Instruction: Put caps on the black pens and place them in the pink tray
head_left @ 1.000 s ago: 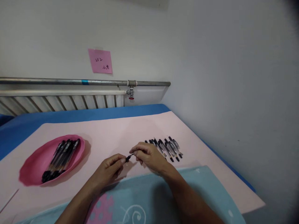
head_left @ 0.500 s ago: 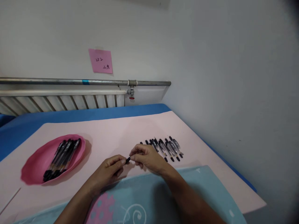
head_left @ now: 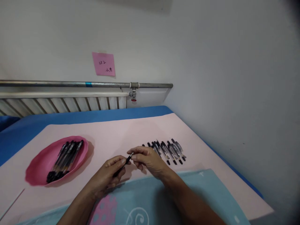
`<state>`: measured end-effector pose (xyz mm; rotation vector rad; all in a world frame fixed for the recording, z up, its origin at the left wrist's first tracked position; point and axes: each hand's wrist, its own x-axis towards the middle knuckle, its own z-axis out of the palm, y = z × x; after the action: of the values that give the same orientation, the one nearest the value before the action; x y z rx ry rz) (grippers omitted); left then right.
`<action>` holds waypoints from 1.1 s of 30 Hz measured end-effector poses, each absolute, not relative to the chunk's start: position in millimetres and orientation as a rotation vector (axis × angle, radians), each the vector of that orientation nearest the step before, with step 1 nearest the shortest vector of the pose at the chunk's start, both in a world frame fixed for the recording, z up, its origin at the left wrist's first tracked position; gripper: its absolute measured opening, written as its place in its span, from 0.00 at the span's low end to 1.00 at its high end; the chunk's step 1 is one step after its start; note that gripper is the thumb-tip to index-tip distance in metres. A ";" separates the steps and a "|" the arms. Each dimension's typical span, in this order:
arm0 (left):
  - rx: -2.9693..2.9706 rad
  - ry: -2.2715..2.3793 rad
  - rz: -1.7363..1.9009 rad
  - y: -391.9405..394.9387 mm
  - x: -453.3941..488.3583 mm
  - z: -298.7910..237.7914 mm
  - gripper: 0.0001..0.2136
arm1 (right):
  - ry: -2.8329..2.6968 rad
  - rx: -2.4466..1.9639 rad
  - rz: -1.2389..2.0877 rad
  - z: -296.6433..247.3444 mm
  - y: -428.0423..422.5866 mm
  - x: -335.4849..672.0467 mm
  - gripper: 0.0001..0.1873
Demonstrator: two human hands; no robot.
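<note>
A dark pen [head_left: 124, 165] slants between my two hands above the pink sheet, its pale, shiny end up and to the right. My left hand [head_left: 110, 170] is closed around its lower length, which the fingers partly hide. At the upper end, my right hand [head_left: 144, 158] pinches with thumb and forefinger; whether a small part sits in that pinch cannot be made out. Just beyond my right hand, several black-capped clear pens [head_left: 172, 151] lie side by side on the sheet, some covered by the hand.
A pink oval dish [head_left: 37, 156] at the left holds a bundle of pens [head_left: 65, 161]. A thin white stick [head_left: 11, 204] lies at the lower left. Light-blue patterned cloth [head_left: 187, 190] covers the near edge. Behind the table are a radiator [head_left: 98, 103] and a pipe [head_left: 112, 84]; a wall rises at the right.
More of the pen shows between my hands, including a shiny end where only a short black piece was visible. The whole view has shifted slightly, with the scene lower and to the right.
</note>
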<state>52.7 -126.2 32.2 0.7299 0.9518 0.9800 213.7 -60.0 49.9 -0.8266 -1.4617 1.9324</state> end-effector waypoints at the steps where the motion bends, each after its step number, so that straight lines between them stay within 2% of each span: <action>1: 0.725 0.941 0.980 -126.1 52.2 31.9 0.09 | -1.459 -0.822 1.924 49.6 -60.9 212.6 0.12; 7: 0.737 0.961 0.996 -126.3 53.7 29.2 0.10 | -1.516 -0.897 1.683 45.5 -66.6 204.3 0.07; 10: 0.734 0.973 0.996 -127.1 54.2 29.6 0.11 | -1.558 -0.912 1.566 45.8 -67.5 203.9 0.08; 14: 0.708 0.973 0.983 -127.5 53.5 32.0 0.11 | -1.479 -0.883 1.704 46.4 -65.8 205.3 0.11; 18: 0.731 1.012 0.995 -127.0 54.5 33.2 0.12 | -1.422 -0.935 1.644 43.3 -63.7 204.0 0.08; 33: 0.708 0.995 0.999 -128.5 55.2 32.2 0.11 | -1.378 -0.884 1.821 41.6 -63.5 203.0 0.12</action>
<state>55.2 -128.5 32.2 0.7081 0.9952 0.9993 203.0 -63.5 41.6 -0.8839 -1.3780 1.8214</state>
